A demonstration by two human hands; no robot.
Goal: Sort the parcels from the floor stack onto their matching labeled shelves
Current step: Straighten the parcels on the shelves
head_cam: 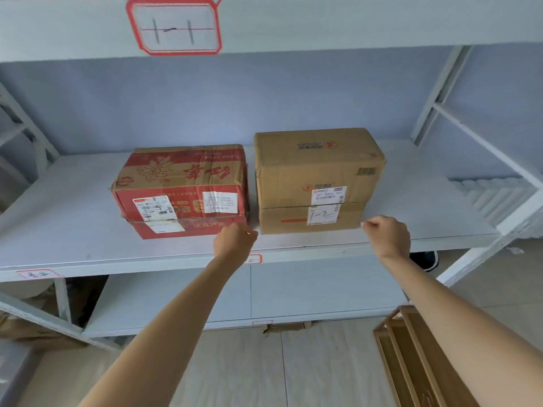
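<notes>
- Both of the person's bare arms are reaching forward and up toward the middle shelf (73,230) of the white rack.
- The left hand (233,240) is hovering at the shelf's front edge, just before the lower right corner of the red printed carton (179,183); its fingers are curling loosely inward and grasping nothing.
- The right hand (388,236) is sitting at the lower right corner of the plain brown parcel (317,171), knuckles up, fingers bending in; whether the fingertips are touching the cardboard, I cannot tell.
- The brown parcel is standing on the middle shelf, just beside the red carton, with a narrow gap between them. It is taped across the front and is wearing a white shipping label (326,207) with "1-2" handwritten on it.
- The red carton is lying slightly skewed, with two white labels on its front.
- On the beam above, a red-bordered tag (174,26) is reading "1-1".
- A wooden frame (411,356) is standing on the floor at lower right.
</notes>
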